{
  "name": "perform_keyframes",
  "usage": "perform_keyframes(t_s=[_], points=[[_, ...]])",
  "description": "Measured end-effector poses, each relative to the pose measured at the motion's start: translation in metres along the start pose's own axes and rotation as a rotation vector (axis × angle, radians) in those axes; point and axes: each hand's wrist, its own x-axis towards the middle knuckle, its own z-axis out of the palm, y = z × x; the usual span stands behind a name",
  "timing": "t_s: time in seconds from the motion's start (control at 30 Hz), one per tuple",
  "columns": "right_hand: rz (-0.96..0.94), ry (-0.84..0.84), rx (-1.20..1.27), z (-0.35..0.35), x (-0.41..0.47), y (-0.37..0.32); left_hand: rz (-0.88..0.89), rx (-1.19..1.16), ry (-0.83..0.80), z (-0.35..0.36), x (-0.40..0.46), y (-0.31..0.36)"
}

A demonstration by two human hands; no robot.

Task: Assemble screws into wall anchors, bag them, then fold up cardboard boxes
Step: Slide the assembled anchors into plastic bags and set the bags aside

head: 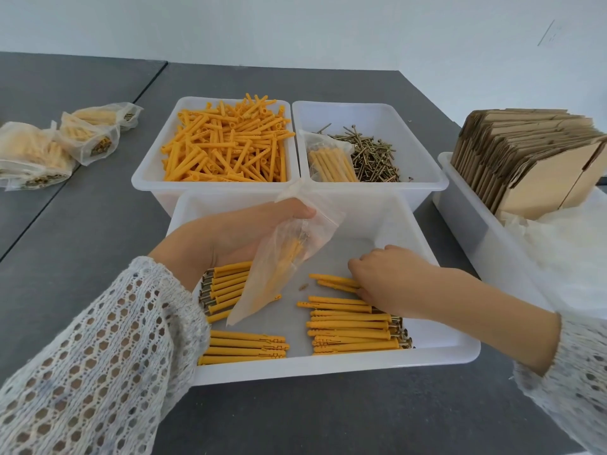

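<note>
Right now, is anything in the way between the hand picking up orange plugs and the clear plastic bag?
Nothing visible. Bare tray floor lies between the right hand and the clear plastic bag, held by the left hand.

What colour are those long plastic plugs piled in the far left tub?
The plugs are orange-yellow, in a white tub; the head view, the only one, shows them clearly.

Likely packing workshop: parts bins [210, 187].
</note>
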Motion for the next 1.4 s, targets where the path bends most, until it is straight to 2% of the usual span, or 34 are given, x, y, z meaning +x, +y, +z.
perform_keyframes(t_s=[0.17,0.3,0.4,0.53,0.63,0.7,0.8,0.9,0.97,1.07,1.13,1.23,1.3,1.33,1.4], points=[[-0.063,-0.017,0.069,0.005,-0.001,0.003,-0.006,-0.045,0.000,0.001,0.003,-0.001],[-0.023,-0.035,0.158,0.000,-0.005,0.003,-0.006,-0.059,0.004,0.001,0.003,-0.002],[0.022,0.060,0.163,-0.018,-0.011,0.014,0.009,-0.101,-0.029,-0.001,0.002,-0.002],[0.127,0.243,0.038,-0.056,-0.023,0.040,0.015,-0.193,-0.198,-0.005,-0.002,0.001],[0.188,0.273,0.005,-0.081,-0.029,0.061,0.017,-0.215,-0.205,-0.006,-0.002,0.001],[0.200,0.350,0.014,-0.092,-0.031,0.069,0.018,-0.212,-0.204,-0.005,-0.002,0.000],[0.100,0.490,-0.008,-0.098,-0.026,0.064,0.028,-0.213,-0.216,-0.002,-0.004,0.002],[-0.100,0.536,0.015,-0.094,-0.017,0.040,0.031,-0.206,-0.226,0.004,-0.004,0.006],[-0.217,0.567,0.135,-0.090,-0.013,0.022,0.053,-0.176,-0.217,0.007,-0.005,0.009],[-0.294,0.572,0.489,-0.086,-0.017,0.011,0.053,-0.196,-0.240,0.007,-0.006,0.009],[-0.281,0.612,0.622,-0.084,-0.020,0.015,0.070,-0.212,-0.253,0.005,-0.007,0.008],[-0.167,0.685,0.677,-0.077,-0.022,0.030,0.047,-0.231,-0.245,0.005,-0.006,0.007],[-0.075,0.603,0.650,-0.070,-0.023,0.037,0.035,-0.238,-0.239,0.004,-0.005,0.007],[-0.037,0.485,0.601,-0.065,-0.023,0.039,0.033,-0.239,-0.237,0.004,-0.005,0.008],[-0.018,0.139,0.397,-0.056,-0.023,0.036,0.029,-0.231,-0.239,0.004,-0.006,0.008]])
